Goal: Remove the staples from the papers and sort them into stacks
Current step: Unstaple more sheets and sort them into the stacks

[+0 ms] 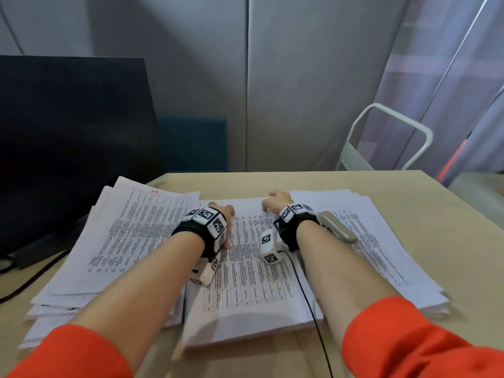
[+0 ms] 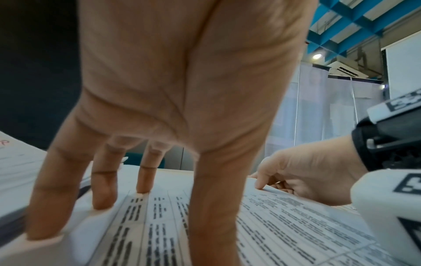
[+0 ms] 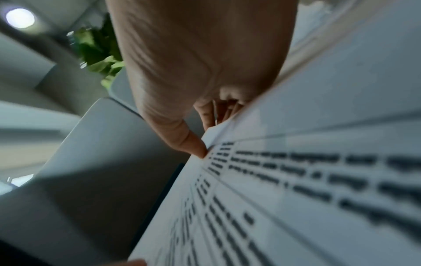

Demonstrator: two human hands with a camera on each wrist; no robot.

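The left hand presses the middle stack, between two other stacks, with straight, released fingers; keep it pinned while the right hand pinches the far corner and lifts gently

Pale wooden bench set against grey wall panels divided by vertical seams. A large black monitor stands at the left rear, with a teal panel behind its right edge. To the right, a white tubular metal frame stands before a translucent curtain. The left wrist view shows a blue lattice ceiling, a round lamp and an air-conditioning unit; the right wrist view shows blurred green foliage.
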